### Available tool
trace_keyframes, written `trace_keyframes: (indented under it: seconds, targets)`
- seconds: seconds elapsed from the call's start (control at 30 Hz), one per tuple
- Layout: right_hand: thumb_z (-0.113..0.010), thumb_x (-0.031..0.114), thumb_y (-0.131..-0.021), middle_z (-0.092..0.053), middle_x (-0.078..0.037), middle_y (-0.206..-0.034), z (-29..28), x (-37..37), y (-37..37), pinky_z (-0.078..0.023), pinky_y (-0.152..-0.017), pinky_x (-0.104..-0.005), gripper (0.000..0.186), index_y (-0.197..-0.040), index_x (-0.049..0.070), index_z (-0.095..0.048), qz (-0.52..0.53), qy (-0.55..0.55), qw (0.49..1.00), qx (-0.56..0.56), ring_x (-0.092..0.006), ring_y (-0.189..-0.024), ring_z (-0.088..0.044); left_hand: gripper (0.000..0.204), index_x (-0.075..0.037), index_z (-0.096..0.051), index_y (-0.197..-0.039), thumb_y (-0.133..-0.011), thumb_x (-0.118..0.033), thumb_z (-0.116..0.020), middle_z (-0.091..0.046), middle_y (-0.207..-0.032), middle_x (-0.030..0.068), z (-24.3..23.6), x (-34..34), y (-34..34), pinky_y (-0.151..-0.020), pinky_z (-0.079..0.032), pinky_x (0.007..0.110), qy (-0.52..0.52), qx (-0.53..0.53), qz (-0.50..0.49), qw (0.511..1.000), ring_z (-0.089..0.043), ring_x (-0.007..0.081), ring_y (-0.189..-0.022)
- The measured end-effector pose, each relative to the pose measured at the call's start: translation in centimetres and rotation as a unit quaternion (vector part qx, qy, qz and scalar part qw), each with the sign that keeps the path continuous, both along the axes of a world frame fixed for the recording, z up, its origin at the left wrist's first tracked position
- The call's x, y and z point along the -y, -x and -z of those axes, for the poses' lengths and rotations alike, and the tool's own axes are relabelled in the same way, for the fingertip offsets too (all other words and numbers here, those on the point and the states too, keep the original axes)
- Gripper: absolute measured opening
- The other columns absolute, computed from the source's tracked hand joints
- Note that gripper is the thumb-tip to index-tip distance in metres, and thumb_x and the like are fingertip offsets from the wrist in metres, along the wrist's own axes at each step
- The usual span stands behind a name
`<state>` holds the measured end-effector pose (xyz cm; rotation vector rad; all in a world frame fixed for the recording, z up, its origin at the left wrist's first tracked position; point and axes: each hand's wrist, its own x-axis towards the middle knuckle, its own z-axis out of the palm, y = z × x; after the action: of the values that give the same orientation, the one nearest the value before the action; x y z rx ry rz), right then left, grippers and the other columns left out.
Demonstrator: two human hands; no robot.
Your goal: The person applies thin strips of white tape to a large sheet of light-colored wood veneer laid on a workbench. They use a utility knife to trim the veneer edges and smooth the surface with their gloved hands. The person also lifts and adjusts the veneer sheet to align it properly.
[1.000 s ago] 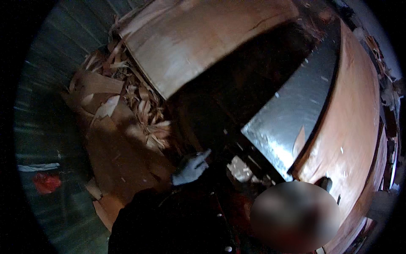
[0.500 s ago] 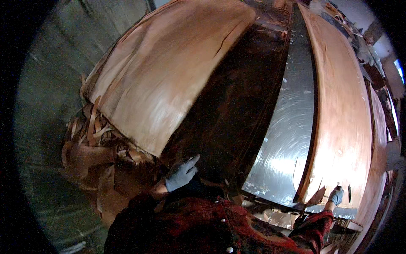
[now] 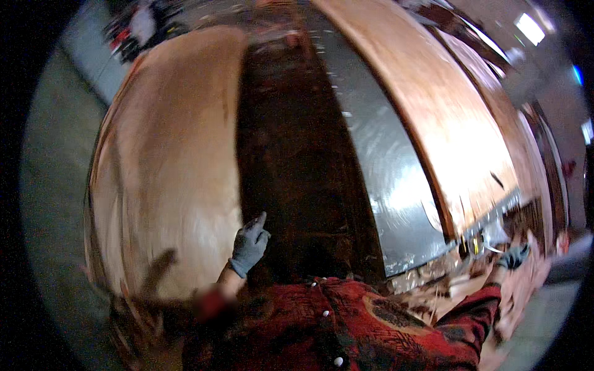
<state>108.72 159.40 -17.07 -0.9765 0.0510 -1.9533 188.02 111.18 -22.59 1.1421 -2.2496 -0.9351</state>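
Observation:
My left hand (image 3: 249, 245), in a grey glove, is over the near right edge of a broad stack of thin wood sheets (image 3: 179, 167). Its index finger points forward, the thumb stands apart, and I see nothing held. A dark gap (image 3: 297, 167) runs beside it, between the stack and a shiny metal plate (image 3: 396, 179). My right hand (image 3: 515, 255), also gloved, is out to the far right, past the near end of a second pale wood stack (image 3: 458, 136). Motion blurs its fingers, so I cannot tell whether it holds anything.
Torn wood strips and scraps (image 3: 455, 290) lie below the metal plate's near edge. A dark slit marks the right stack near its front corner. Further wood sheets (image 3: 476, 71) lie beyond on the right. Grey floor (image 3: 62, 185) runs along the left.
My view has turned to the right. My right hand has left the top of the right wood stack and is now beyond its near end. My left hand stays by the left stack's edge.

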Motion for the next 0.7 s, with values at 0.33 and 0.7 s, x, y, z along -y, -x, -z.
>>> trace_keyframes:
  seconds: [0.33, 0.7]
  targets:
    - [-0.045, 0.008, -0.092, -0.063, -0.005, -0.089, -3.7, 25.7, -16.3, -0.045, -0.068, -0.0235, 0.019, -0.098, 0.001, -0.062, 0.66, -0.41, 0.519, -0.357, -0.0127, -0.073, -0.058, 0.056, -0.004, -0.039, -0.136, -0.082, -0.003, -0.051, -0.063, -0.086, 0.0135, 1.2, 17.6, 11.4, -0.073, -0.048, 0.039, 0.04, 0.045, 0.16, 0.985, -0.061, 0.0256, -0.074]
    - [-0.048, 0.012, -0.094, -0.06, -0.006, -0.084, -3.3, 45.8, -17.2, -0.047, -0.061, -0.0234, 0.018, -0.094, -0.003, -0.058, 0.538, -0.51, 0.597, -0.306, -0.0108, -0.067, -0.056, 0.054, -0.003, -0.043, -0.133, -0.08, -0.003, -0.055, -0.063, -0.08, 0.0129, 0.1, 33.3, 28.8, -0.073, -0.046, 0.04, 0.025, 0.013, 0.246, 0.969, -0.059, 0.0279, -0.077]
